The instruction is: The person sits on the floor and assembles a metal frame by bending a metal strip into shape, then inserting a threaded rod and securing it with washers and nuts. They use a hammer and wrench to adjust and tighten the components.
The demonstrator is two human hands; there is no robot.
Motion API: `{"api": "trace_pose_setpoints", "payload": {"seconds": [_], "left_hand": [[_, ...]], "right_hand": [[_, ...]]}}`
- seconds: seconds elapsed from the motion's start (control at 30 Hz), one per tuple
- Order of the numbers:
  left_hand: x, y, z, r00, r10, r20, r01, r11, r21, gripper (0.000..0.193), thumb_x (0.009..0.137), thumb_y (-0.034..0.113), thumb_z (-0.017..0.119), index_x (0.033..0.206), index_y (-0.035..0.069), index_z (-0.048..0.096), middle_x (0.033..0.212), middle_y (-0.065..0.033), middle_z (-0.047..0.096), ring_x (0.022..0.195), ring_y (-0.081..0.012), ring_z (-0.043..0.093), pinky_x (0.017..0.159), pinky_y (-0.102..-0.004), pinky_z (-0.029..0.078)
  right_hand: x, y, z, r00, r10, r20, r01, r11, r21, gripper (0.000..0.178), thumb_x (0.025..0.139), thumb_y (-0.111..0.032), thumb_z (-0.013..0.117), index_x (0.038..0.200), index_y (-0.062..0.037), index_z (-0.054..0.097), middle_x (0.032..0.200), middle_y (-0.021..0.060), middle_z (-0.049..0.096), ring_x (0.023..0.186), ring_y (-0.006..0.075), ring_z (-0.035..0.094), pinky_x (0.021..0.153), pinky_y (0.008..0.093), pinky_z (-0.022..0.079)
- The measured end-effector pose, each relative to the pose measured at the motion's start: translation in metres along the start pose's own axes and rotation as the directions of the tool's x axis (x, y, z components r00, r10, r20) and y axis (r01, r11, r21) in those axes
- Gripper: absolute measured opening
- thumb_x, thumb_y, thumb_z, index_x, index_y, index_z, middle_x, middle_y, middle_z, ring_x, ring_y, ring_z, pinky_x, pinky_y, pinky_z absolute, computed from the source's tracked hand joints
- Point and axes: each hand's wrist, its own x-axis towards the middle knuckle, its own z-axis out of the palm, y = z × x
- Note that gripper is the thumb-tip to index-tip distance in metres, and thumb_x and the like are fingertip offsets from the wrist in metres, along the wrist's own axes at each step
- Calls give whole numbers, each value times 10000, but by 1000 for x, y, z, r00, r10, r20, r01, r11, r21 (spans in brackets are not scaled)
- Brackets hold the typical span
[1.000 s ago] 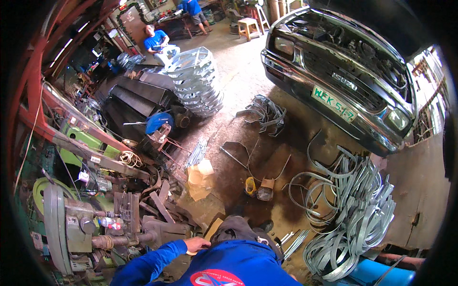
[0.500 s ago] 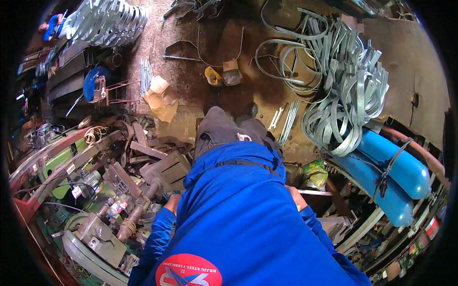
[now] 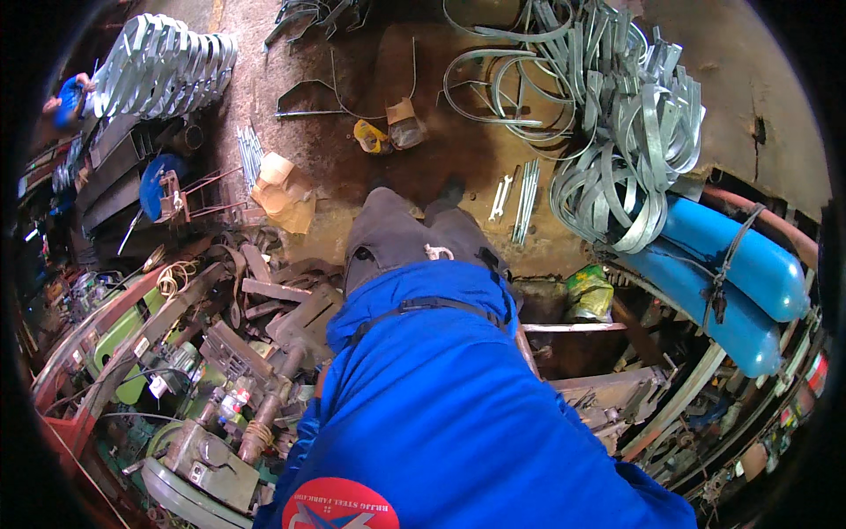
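Observation:
My left hand [image 3: 322,377] shows only as a sliver of skin beside my waist, its fingers hidden by my blue shirt. Behind the shirt on the other side, my right hand is out of sight; only the blue right sleeve [image 3: 577,421] shows. On the floor ahead, right of my feet, lie two spanners [image 3: 500,197] beside several thin metal rods [image 3: 526,203]. Farther ahead a yellow container [image 3: 371,137] stands against a small open carton [image 3: 405,123], near a bent metal bracket [image 3: 308,97]. I cannot see either hand holding anything.
Coiled galvanized straps [image 3: 617,132] pile up at the right, above two blue gas cylinders [image 3: 731,256]. Machinery [image 3: 207,454] and scrap metal [image 3: 264,291] crowd my left. Torn cardboard [image 3: 284,194] lies front left. Another person [image 3: 70,99] is by stacked metal hoops [image 3: 163,66].
Both hands, visible at my hips before, have slipped back behind my shirt: the left almost wholly, the right fully. The floor items have shifted slightly left and up in view.

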Motion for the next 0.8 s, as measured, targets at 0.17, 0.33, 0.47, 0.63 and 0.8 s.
{"api": "trace_pose_setpoints", "payload": {"seconds": [0.17, 0.33, 0.47, 0.63, 0.8], "left_hand": [[-12, -11, -14, 1000, -9, -8, 9, 998, 55, 230, 782, 201, 614, 909, 16, 662, 864, -250, 630, 855, -440, 594, 727, -475, 477], [16, -39, -19, 998, 52, 37, -56, 991, 118, 226, 777, 205, 621, 894, 17, 667, 849, -250, 629, 847, -439, 595, 723, -476, 477], [6, -8, -61, 992, 5, 127, -28, 983, 181, 201, 767, 216, 640, 824, 27, 677, 787, -245, 619, 820, -431, 599, 710, -477, 476], [17, 81, -164, 997, -19, -76, 22, 999, 36, 189, 736, 240, 702, 870, 108, 730, 756, -167, 661, 771, -374, 628, 751, -435, 498], [71, 62, -178, 979, -132, -157, 197, 822, 534, 542, 731, 252, 734, 1250, 273, 579, 1150, -103, 624, 1161, -308, 503, 1015, -519, 344]], "right_hand": [[-2, 11, 15, 999, 2, 32, -1, 1000, -8, 374, 851, -204, 633, 1148, 16, 576, 1004, 117, 670, 894, 119, 590, 807, 300, 480], [2, 22, 24, 999, 8, 33, -9, 1000, 28, 364, 852, -209, 632, 1136, 14, 585, 996, 113, 673, 893, 122, 592, 804, 300, 481], [1, 29, 28, 995, 22, 102, -29, 998, 60, 357, 853, -213, 632, 1127, 13, 593, 989, 110, 675, 892, 124, 594, 802, 300, 482], [-1, 45, 34, 970, -2, 244, -28, 992, 120, 348, 855, -217, 631, 1116, 11, 602, 980, 106, 678, 891, 126, 597, 799, 300, 482], [18, 48, 33, 838, -70, 541, -8, 990, 141, 339, 856, -222, 630, 1104, 9, 611, 972, 103, 680, 889, 129, 599, 797, 300, 483]]}}
